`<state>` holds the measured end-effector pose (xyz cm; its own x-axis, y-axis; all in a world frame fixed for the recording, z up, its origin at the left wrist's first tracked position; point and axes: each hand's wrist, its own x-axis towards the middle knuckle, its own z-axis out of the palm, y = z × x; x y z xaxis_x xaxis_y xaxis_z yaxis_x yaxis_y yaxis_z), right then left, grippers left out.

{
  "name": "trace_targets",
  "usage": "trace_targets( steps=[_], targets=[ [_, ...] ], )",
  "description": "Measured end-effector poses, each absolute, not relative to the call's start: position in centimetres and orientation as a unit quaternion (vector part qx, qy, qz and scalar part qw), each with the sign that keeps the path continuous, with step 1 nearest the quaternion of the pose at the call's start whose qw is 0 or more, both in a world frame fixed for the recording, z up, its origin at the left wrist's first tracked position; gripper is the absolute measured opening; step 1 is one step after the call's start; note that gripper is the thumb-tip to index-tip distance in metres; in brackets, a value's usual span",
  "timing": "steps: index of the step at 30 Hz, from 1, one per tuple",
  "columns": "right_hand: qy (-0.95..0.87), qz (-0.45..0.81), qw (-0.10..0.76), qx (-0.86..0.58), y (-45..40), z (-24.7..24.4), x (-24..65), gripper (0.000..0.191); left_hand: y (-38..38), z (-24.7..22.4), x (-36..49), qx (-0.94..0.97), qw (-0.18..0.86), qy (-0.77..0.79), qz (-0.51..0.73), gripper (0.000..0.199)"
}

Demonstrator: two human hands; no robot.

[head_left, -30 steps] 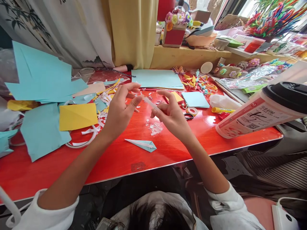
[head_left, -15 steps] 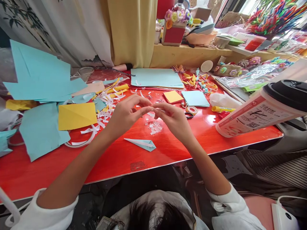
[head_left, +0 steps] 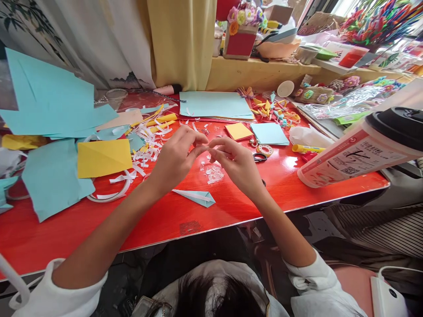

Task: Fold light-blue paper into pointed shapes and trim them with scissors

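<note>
My left hand (head_left: 176, 156) and my right hand (head_left: 236, 164) meet at their fingertips above the middle of the red table (head_left: 148, 224). Both are closed in a pinch, thumb against fingers. Whatever lies between the fingertips is too small or too hidden to make out. Below them on the table rests a folded light-blue paper piece (head_left: 203, 199), long and pointed, with a white strip along it. A little heap of clear and white scraps (head_left: 214, 174) lies just under my fingers.
Left are light-blue sheets (head_left: 56, 180), a yellow sheet (head_left: 104, 158) and white paper shreds (head_left: 153, 147). Behind stand blue paper stacks (head_left: 216, 105), yellow squares (head_left: 238, 131), a tape roll (head_left: 265, 150) and black-handled scissors (head_left: 260, 157). A large lidded cup (head_left: 350, 152) stands right.
My fingertips stay together, with the hands shifting very slightly. The view has tilted a little, and part of a black scissor handle now shows beside my right wrist.
</note>
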<state>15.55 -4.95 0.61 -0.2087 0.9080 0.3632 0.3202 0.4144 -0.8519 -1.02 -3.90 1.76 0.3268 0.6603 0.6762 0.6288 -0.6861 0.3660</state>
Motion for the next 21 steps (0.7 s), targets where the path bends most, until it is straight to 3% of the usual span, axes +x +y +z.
trace_targets(
  steps=[10, 17, 21],
  targets=[
    [-0.697, 0.319, 0.484, -0.423, -5.3, 1.0, 15.0, 0.008, -3.8, 1.2, -0.8, 0.813, -0.037, 0.398, 0.424, 0.005],
    [-0.658, 0.413, 0.476, -0.412, -5.6, 0.9, 15.1, 0.017, -3.6, 0.5, -1.5, 0.845, -0.177, 0.342, 0.370, 0.015],
    [-0.652, 0.404, 0.490, -0.414, -5.7, 1.0, 14.8, 0.015, -3.9, 0.5, -2.1, 0.871, -0.145, 0.325, 0.340, 0.017]
  ],
)
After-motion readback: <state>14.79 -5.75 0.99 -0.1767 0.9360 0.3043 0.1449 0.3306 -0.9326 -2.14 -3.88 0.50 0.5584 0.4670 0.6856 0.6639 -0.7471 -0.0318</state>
